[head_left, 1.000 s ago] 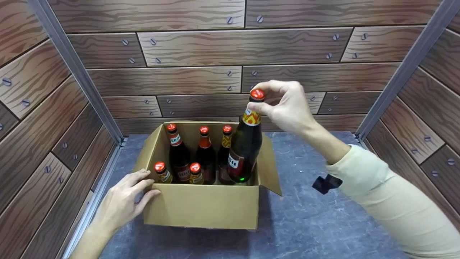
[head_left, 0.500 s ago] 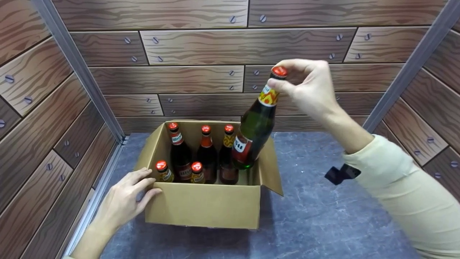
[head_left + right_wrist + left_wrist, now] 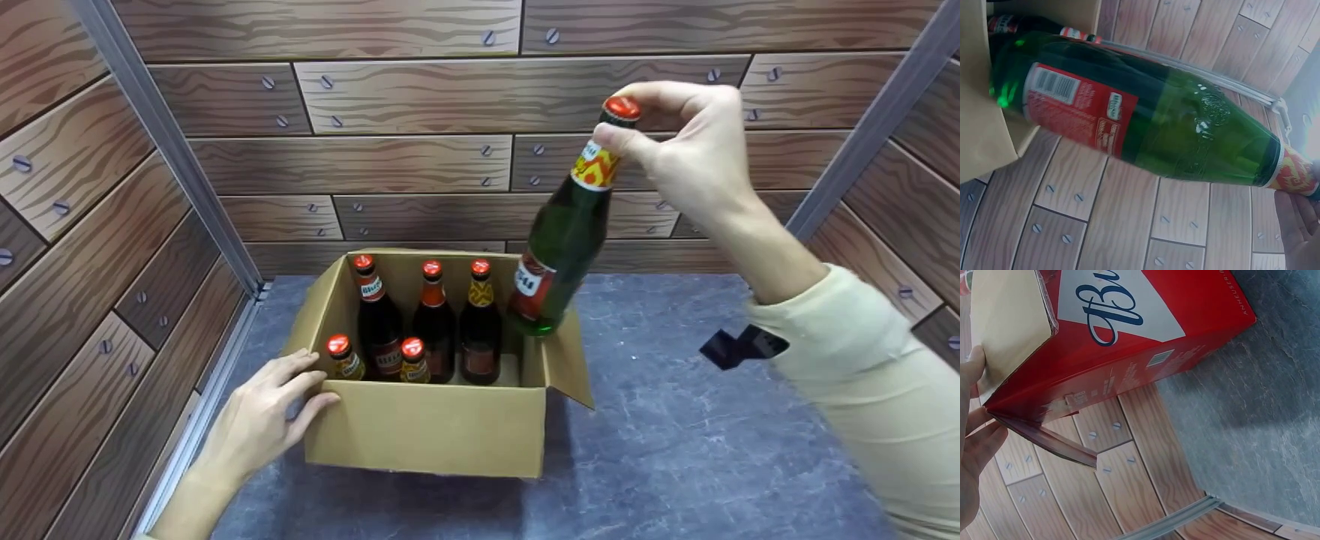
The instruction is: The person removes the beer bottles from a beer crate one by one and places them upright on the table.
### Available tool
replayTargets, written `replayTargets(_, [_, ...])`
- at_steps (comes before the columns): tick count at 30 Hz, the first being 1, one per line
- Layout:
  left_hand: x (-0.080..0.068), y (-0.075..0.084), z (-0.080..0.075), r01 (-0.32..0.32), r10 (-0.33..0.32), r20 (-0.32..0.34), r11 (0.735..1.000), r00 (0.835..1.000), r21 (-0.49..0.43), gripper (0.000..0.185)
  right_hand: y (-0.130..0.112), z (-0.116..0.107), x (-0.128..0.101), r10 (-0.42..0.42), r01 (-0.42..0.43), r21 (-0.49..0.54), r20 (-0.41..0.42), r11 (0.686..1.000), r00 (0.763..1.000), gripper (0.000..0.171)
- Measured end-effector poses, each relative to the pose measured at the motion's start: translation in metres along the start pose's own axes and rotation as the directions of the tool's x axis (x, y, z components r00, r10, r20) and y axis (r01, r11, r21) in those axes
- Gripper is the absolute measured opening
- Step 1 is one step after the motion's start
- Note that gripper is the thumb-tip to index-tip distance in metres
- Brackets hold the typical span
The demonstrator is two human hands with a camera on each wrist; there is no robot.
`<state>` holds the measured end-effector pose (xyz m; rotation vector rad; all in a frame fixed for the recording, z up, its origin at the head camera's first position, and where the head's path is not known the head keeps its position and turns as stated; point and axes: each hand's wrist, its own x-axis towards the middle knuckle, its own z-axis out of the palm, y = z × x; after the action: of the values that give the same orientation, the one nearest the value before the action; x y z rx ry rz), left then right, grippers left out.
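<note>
Wood-print panels [image 3: 420, 161] on three sides, metal posts in the corners. Grey slate-look table [image 3: 675, 450] underfoot. Cardboard box [image 3: 424, 427] open on it, its right flap [image 3: 568, 364] hanging outward; from my left wrist the box's outer side shows red with white script. Five bottles stand in the box: three tall ones [image 3: 433, 322] in the back row, two shorter ones [image 3: 375, 360] at the front left, all red-capped. The front right corner of the box shows bare cardboard floor. A small black strap [image 3: 742, 346] sticks out by my right cuff.

My left hand [image 3: 259, 420] lies flat against the box's front left corner, fingers straight, thumb at the edge; pressing, not gripping.

My right hand [image 3: 694, 161] pinches the green bottle [image 3: 566, 240] by its red cap and the top of the neck, thumb and fingertips curled round. The bottle hangs tilted, base swung left and down toward the box, clear of the rim, its foot just above the right wall and flap. It is in the air up and right of the standing bottles, well apart from my left hand.
</note>
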<state>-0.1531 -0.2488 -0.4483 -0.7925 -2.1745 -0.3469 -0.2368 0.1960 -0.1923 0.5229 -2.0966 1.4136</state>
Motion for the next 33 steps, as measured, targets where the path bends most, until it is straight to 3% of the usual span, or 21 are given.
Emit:
replayTargets(6, [0.000, 0.001, -0.001, -0.001, 0.001, 0.005, 1.000, 1.000, 0.020, 0.057, 0.010, -0.016, -0.001, 0.027, -0.028, -0.045, -0.008, 0.999, 1.000, 0.017])
replayTargets(16, [0.000, 0.001, -0.001, 0.005, -0.005, 0.002, 1.000, 1.000, 0.010, 0.057, 0.047, -0.046, -0.011, 0.103, -0.106, -0.105, -0.033, 0.989, 0.994, 0.018])
replayTargets(25, [0.000, 0.002, 0.000, 0.002, -0.002, -0.005, 1.000, 1.000, -0.001, 0.055, 0.102, -0.057, -0.030, 0.114, -0.129, -0.217, -0.080, 0.968, 0.990, 0.018])
replayTargets(33, [-0.001, 0.002, 0.002, 0.012, -0.012, 0.005, 1.000, 1.000, 0.009, 0.047, 0.157, -0.049, -0.051, 0.160, -0.189, -0.325, -0.115, 0.927, 0.980, 0.026])
